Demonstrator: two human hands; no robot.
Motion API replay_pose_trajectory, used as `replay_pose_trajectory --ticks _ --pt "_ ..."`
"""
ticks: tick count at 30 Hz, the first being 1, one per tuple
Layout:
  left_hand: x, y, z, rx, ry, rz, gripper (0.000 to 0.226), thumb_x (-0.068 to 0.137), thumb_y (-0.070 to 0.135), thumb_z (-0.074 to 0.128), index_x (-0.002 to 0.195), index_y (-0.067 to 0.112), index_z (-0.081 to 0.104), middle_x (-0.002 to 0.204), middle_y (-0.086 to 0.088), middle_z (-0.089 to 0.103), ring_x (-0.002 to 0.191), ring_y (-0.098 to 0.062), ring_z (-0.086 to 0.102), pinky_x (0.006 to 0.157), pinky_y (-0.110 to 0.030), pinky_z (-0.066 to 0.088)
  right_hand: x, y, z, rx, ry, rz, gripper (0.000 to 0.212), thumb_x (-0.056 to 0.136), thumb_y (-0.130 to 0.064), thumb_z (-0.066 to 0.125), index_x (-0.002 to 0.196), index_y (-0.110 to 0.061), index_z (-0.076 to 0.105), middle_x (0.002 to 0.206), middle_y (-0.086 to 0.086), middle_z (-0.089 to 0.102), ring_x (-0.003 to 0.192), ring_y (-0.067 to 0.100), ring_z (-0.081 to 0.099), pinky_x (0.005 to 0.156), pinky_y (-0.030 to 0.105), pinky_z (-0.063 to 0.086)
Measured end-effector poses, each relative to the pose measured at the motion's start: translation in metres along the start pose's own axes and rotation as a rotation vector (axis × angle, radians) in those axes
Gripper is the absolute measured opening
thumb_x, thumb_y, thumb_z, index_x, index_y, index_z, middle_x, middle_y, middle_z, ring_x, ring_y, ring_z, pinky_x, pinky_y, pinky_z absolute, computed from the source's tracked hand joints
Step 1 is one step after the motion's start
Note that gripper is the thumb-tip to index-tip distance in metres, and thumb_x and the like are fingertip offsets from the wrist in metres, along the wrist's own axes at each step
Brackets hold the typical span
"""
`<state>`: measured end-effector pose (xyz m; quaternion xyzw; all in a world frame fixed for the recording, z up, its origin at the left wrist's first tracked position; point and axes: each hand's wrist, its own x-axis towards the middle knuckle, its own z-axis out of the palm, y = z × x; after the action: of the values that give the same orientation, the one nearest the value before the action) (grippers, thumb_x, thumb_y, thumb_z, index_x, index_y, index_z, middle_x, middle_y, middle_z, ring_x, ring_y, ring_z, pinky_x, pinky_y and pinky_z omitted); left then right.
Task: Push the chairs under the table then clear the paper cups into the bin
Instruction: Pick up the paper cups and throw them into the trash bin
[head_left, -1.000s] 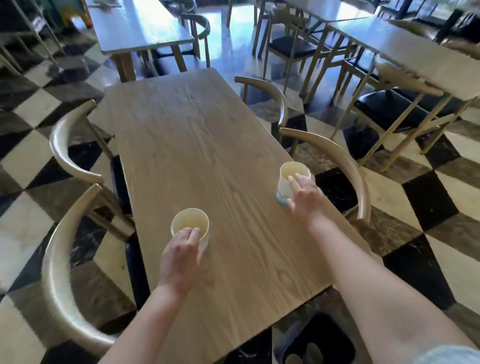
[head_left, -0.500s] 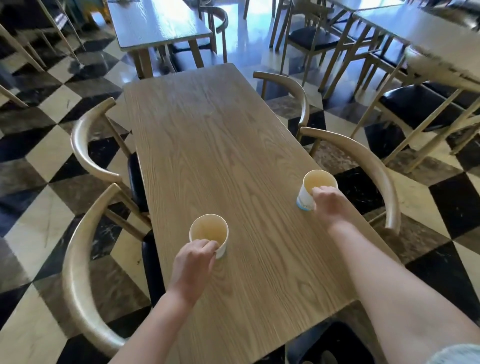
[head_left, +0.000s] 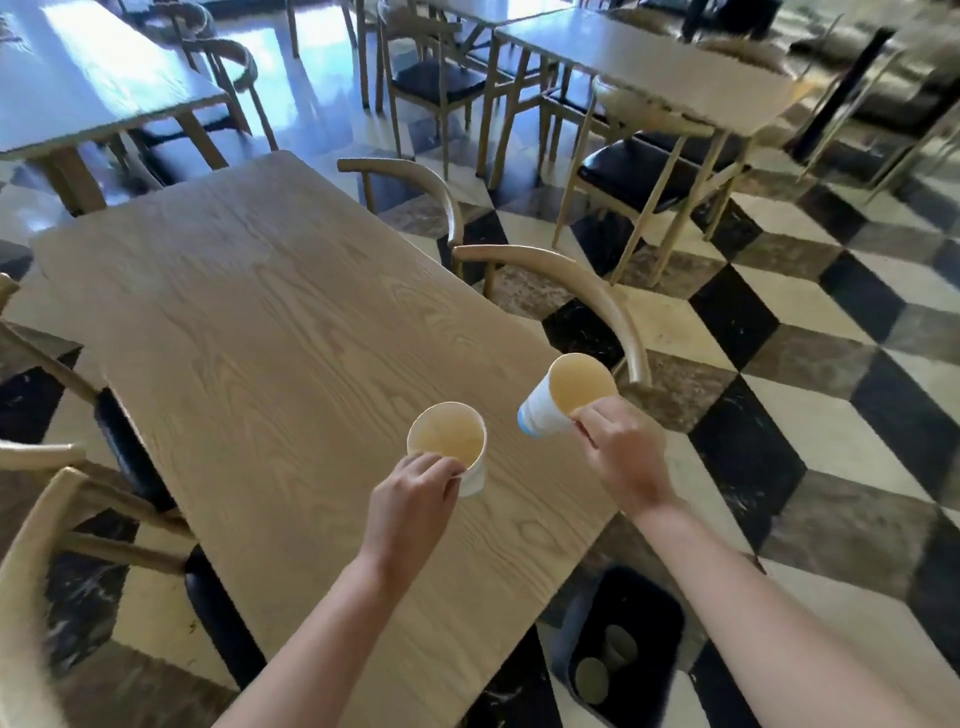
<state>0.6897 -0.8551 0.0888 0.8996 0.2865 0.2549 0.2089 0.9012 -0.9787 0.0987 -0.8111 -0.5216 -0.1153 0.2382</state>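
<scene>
The left hand (head_left: 415, 493) is pinching the near rim of an upright paper cup (head_left: 449, 449) over the table (head_left: 260, 322), while the right hand (head_left: 623, 452) is gripping a second cup (head_left: 563, 397) (tilted, mouth facing near) above the table's right edge. The bin (head_left: 670, 618) is sitting on the floor near right, cups lying inside.

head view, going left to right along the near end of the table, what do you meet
near left chair → left hand → paper cup it grips → tilted paper cup → right hand gripping it → black bin on the floor, just past the table corner.
</scene>
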Motion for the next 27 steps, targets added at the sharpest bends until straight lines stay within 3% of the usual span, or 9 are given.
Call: replay_pose_trajectory --ticks 5,9,14,19,27 --pt "-0.002 0.048 0.042 -0.171 -0.065 0.282 0.008 0.078 0.014 0.057 0.076 0.019 0.062 0.065 0.004 0.062 0.068 -0.018 0.058 0.047 -0.030 0.051 -0.077 0.023 -0.043 -0.121 -0.005 0.150 0.009 0.075 -0.004 0.075 0.080 -0.005 0.067 0.075 0.008 0.064 0.075 0.025 0.060 0.059 0.038 0.056" --pt "-0.023 0.088 0.076 -0.260 -0.195 0.446 0.008 0.079 0.014 0.056 0.079 0.014 0.064 0.071 0.000 0.066 0.074 -0.020 0.057 0.049 -0.032 0.052 -0.148 0.034 -0.076 -0.147 0.040 0.280 0.006 0.077 -0.004 0.072 0.078 -0.004 0.066 0.073 0.009 0.064 0.071 0.026 0.060 0.064 0.036 0.055" --pt "-0.063 0.126 0.115 -0.250 -0.358 0.534 0.023 0.081 0.023 0.049 0.075 0.011 0.068 0.073 -0.001 0.068 0.078 -0.021 0.061 0.047 -0.033 0.054 -0.228 0.045 -0.092 -0.159 0.076 0.414 0.008 0.076 -0.001 0.072 0.075 -0.005 0.065 0.068 0.007 0.062 0.065 0.026 0.057 0.060 0.036 0.053" --pt "-0.089 0.148 0.149 -0.185 -0.491 0.558 0.005 0.072 0.004 0.072 0.073 0.008 0.068 0.074 -0.004 0.068 0.075 -0.026 0.064 0.046 -0.033 0.054 -0.289 0.057 -0.088 -0.127 0.053 0.541 0.012 0.074 0.005 0.071 0.071 -0.003 0.063 0.065 0.008 0.059 0.061 0.026 0.055 0.053 0.038 0.051" --pt "-0.114 0.138 0.252 -0.135 -0.675 0.500 0.009 0.075 0.004 0.070 0.072 0.009 0.063 0.075 -0.002 0.064 0.074 -0.022 0.059 0.047 -0.032 0.049 -0.362 0.083 0.001 -0.050 -0.057 0.740 0.021 0.066 0.009 0.070 0.067 -0.010 0.060 0.064 0.003 0.056 0.059 0.021 0.052 0.051 0.036 0.048"
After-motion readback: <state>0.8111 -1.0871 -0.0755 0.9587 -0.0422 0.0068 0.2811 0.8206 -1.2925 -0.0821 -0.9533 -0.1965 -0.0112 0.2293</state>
